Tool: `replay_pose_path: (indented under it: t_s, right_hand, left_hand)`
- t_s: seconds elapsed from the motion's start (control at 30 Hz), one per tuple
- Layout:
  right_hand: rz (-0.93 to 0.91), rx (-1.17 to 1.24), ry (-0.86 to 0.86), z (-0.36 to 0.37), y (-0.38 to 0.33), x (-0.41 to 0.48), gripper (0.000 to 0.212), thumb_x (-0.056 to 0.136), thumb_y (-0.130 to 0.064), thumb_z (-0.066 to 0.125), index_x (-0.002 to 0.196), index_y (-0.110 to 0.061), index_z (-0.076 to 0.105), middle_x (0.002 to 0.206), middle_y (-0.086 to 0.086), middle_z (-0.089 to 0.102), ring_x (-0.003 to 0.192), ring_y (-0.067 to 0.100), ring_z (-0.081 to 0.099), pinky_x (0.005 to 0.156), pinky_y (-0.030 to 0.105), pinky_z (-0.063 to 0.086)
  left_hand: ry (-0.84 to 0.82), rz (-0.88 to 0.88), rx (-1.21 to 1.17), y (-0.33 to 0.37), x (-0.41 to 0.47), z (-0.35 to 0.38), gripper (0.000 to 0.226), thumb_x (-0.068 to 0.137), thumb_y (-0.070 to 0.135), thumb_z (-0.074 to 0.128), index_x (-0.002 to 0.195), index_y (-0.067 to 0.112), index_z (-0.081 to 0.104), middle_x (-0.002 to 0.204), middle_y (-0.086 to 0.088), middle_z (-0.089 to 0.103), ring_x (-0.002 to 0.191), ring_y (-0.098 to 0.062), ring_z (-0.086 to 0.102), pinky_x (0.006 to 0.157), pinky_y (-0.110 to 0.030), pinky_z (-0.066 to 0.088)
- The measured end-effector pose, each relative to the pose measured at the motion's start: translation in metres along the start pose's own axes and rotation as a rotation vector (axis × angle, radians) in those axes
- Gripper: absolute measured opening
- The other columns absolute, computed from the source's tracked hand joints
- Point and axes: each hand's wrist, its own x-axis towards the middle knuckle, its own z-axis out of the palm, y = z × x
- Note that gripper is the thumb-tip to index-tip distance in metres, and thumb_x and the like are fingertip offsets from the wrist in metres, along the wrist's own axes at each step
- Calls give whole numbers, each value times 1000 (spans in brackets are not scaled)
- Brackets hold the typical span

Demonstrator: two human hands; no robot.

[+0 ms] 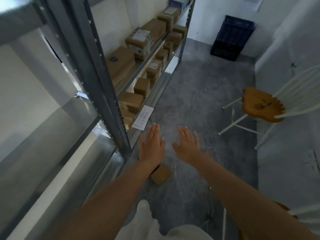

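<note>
Two hands (pixel 151 144) (pixel 187 146), one chair (pixel 263 105), one crate (pixel 232 38).

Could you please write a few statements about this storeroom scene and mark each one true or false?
1. Both hands, left hand and right hand, are flat with straight fingers and hold nothing. True.
2. The small box nearest the hands sits on a shelf. False: it lies on the floor, beneath the left forearm.
3. A dark crate stands in the far corner. True.
4. The chair stands left of the rack. False: it stands to the right, by the wall.
</note>
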Motion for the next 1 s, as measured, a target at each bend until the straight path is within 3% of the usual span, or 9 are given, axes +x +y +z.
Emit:
replay_pose_path:
  t_s: [0.43,0.7,1.0]
  right_hand:
    - [-85,-126,-59,7,-32,56,71,100,-38,39,156,-19,1,164,-4,0,150,12,-9,117,50,-10]
    - [-166,-81,-112,-3,-23,106,72,99,-35,41,156,-18,1,164,-4,2,150,12,-7,118,50,-9]
    - [-252,-39,-216,-22,18,171,71,99,-33,39,156,-16,1,164,-3,2,150,13,-7,118,50,-7]
  left_hand:
    - [18,-107,-9,-53,39,-3,59,104,33,30,156,17,9,165,2,8,151,-13,0,120,-46,-3]
    - [49,-180,38,-44,77,2,57,103,34,30,156,17,15,164,1,11,151,-14,4,121,-51,8]
    - [76,-328,74,0,106,19,57,103,33,32,155,18,16,164,2,14,151,-13,5,122,-49,4]
